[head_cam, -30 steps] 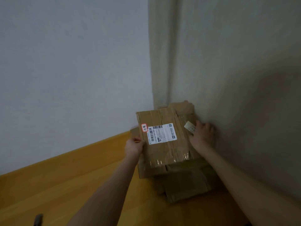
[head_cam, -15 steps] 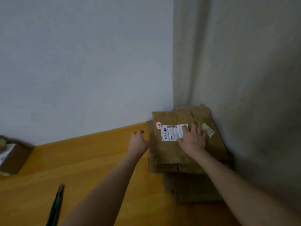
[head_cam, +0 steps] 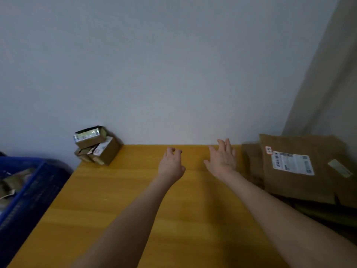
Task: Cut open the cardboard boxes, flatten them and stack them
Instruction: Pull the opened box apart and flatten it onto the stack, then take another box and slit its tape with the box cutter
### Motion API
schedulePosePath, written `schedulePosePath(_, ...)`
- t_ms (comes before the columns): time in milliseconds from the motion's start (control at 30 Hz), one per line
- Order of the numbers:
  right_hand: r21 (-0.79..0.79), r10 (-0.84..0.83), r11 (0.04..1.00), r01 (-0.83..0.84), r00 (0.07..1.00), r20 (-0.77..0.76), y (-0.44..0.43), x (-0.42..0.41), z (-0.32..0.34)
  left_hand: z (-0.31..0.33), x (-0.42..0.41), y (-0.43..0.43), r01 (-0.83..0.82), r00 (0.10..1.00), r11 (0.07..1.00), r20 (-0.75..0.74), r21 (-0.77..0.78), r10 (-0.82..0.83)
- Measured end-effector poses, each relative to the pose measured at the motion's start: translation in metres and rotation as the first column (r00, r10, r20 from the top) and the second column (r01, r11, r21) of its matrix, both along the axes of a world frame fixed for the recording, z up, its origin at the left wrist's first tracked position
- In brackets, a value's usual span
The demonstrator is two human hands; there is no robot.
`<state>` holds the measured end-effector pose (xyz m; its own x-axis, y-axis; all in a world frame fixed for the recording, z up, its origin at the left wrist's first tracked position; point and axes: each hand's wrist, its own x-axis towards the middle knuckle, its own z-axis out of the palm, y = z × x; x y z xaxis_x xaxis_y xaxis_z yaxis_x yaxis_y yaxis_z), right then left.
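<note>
Biggest thing here after the plain wall is the yellow tabletop (head_cam: 116, 209), and most of it is bare wood. On the left sits a blue crate (head_cam: 38, 190) with some cardboard scraps in it. On the right edge is the flattened stack (head_cam: 289, 186), with a white shipping label (head_cam: 292, 163) on the top sheet. That pile looks settled, so I'd say that part is done.

What's left to cut is the small boxes (head_cam: 96, 146), a little heap in the far left corner against the wall. The top one sits tilted on the ones under it.

My guess is the next step is fetching one of those. Tip: take the tilted top one first so the heap doesn't topple, then pull it to the near middle where there's room to work. No cutter is in view, so that needs finding too.

Both arms reach forward over the middle of the tabletop, well apart from the boxes and not touching the stack. The left hand (head_cam: 171, 166) has a loosely curled grip with nothing in it. The right hand (head_cam: 222, 159) is just beside the stack, palm down, with its grip spread flat and empty.
</note>
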<state>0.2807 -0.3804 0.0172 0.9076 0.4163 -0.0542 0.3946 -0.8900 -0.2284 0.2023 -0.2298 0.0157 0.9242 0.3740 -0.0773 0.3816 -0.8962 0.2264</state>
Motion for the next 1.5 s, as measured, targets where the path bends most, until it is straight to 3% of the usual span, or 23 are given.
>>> schedulePosePath(400,0.015,0.12,0.993,-0.119,0.991,-0.058,0.252,-0.147,0.001,-0.008,-0.16,0.255,-0.112,0.989,0.994,-0.102,-0.005,0.111)
schedulePosePath(833,0.016,0.166,0.986,-0.166,0.978,-0.122,0.401,-0.115,-0.031,-0.034,-0.125,0.385,-0.273,0.961,0.954,-0.079,-0.126,0.265)
schedulePosePath(967,0.107,0.107,0.991,-0.087,0.972,-0.208,0.446,-0.097,-0.041,-0.041,-0.113,0.433,-0.383,0.922,0.896,-0.036,-0.226,0.385)
schedulePosePath(1100,0.257,0.002,0.962,0.096,0.934,-0.358,0.488,-0.077,-0.053,-0.052,-0.096,0.485,-0.46,0.86,0.814,0.052,-0.355,0.508)
schedulePosePath(1300,0.475,0.004,0.826,0.304,0.839,-0.544,0.544,-0.061,-0.073,-0.077,-0.066,0.544,-0.425,0.84,0.714,0.05,-0.557,0.54)
schedulePosePath(1500,0.518,-0.036,0.752,0.408,0.809,-0.586,0.572,-0.063,-0.083,-0.09,-0.057,0.573,-0.314,0.86,0.688,0.111,-0.655,0.498)
